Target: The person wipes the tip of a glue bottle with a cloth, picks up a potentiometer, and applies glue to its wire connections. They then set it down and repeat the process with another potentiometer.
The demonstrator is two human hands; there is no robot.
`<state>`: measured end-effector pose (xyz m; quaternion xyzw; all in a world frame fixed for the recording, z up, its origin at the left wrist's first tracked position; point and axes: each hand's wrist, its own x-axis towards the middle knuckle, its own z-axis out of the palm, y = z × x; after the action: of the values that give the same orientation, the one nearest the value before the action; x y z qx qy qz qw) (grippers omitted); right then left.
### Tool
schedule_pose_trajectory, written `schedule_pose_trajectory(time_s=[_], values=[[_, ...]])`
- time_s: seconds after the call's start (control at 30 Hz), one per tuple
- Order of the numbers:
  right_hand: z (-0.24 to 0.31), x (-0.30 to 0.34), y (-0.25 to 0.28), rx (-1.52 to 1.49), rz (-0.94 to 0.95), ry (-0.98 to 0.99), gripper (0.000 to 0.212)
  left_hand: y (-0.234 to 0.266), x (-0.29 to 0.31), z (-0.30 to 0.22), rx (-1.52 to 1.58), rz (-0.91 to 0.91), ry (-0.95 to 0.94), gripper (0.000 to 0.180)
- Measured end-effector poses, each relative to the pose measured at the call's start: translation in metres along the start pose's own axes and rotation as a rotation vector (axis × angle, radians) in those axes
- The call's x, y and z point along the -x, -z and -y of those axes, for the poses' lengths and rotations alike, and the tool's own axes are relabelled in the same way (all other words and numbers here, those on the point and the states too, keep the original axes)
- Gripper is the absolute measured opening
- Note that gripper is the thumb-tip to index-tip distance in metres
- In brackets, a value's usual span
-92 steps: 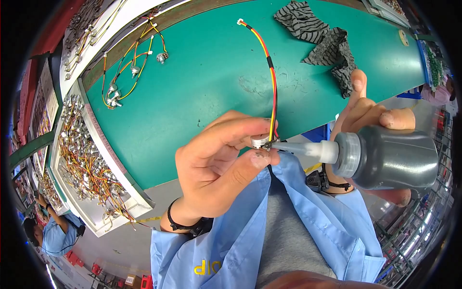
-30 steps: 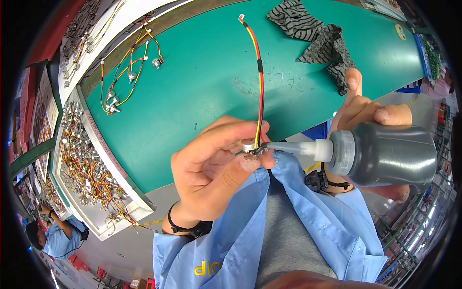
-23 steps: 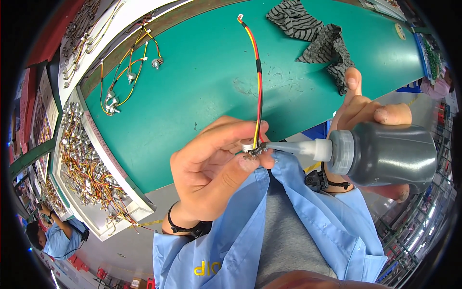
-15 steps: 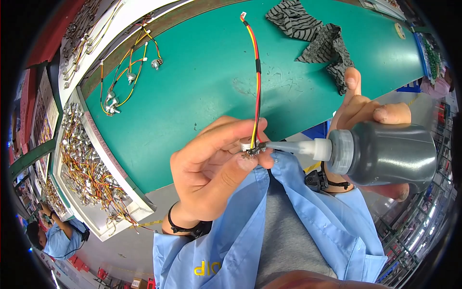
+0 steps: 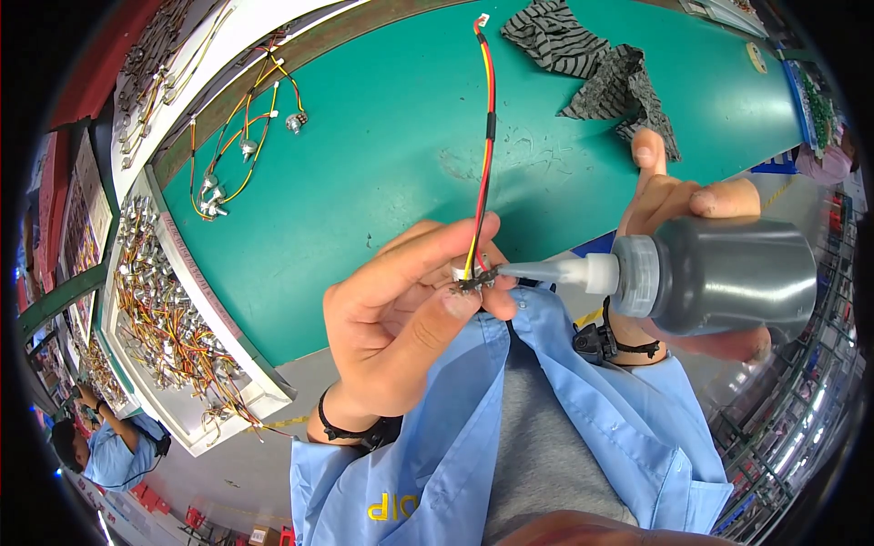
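Between the thumb and fingers of my left hand (image 5: 391, 318) is a small potentiometer (image 5: 462, 272), with red, yellow and black wires (image 5: 489, 146) rising from it to a white connector (image 5: 482, 20). Dark paste covers its terminals. My right hand (image 5: 678, 205) grips a squeeze bottle (image 5: 737, 278) of dark grey liquid, tipped on its side. The bottle's narrow nozzle (image 5: 537, 270) points left, its tip at the terminals. Fingers of the right hand behind the bottle are partly hidden.
Several wired potentiometers (image 5: 214, 196) lie at the left of the green table (image 5: 364, 118). A white tray (image 5: 264, 391) beside it holds many more. A striped grey cloth (image 5: 619, 86) and a tape roll (image 5: 756, 58) lie at the far right. Another person (image 5: 118, 450) works at far left.
The bottle has shifted slightly left and up, its nozzle tip moving across the terminals. More dark paste shows there. The wires' upper end has swung slightly right.
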<state>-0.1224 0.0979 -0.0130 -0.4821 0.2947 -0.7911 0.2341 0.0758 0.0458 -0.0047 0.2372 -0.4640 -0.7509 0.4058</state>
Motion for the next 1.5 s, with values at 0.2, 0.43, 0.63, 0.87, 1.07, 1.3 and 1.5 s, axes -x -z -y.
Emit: schedule_pose_trajectory(time_s=[0.2,0.43,0.63,0.87,1.07,1.3,1.5], values=[[-0.007,0.001,-0.006,-0.234,-0.151,-0.177,0.071,0.01,-0.001,0.0,0.192,0.158,0.051,0.038],[-0.012,0.01,0.003,-0.602,-0.284,-0.589,0.068,0.006,-0.001,-0.001,0.278,0.129,0.131,0.039],[-0.021,0.007,0.003,-1.113,-0.307,-0.754,0.061,0.005,-0.001,0.001,0.251,0.122,0.142,0.042],[-0.027,0.012,0.007,-1.132,-0.423,-0.763,0.058,0.004,-0.004,-0.003,0.275,0.071,0.169,0.042],[-0.032,0.012,0.003,-1.053,-0.353,-0.755,0.062,0.007,-0.009,-0.02,0.218,0.008,0.188,0.042],[-0.044,0.02,0.013,-0.97,-0.358,-0.701,0.067,0.038,-0.034,-0.079,-0.377,-0.092,0.153,0.039],[-0.059,0.029,0.015,-0.979,-0.38,-0.75,0.069,0.095,-0.094,-0.12,-0.889,-0.206,0.108,0.033]])
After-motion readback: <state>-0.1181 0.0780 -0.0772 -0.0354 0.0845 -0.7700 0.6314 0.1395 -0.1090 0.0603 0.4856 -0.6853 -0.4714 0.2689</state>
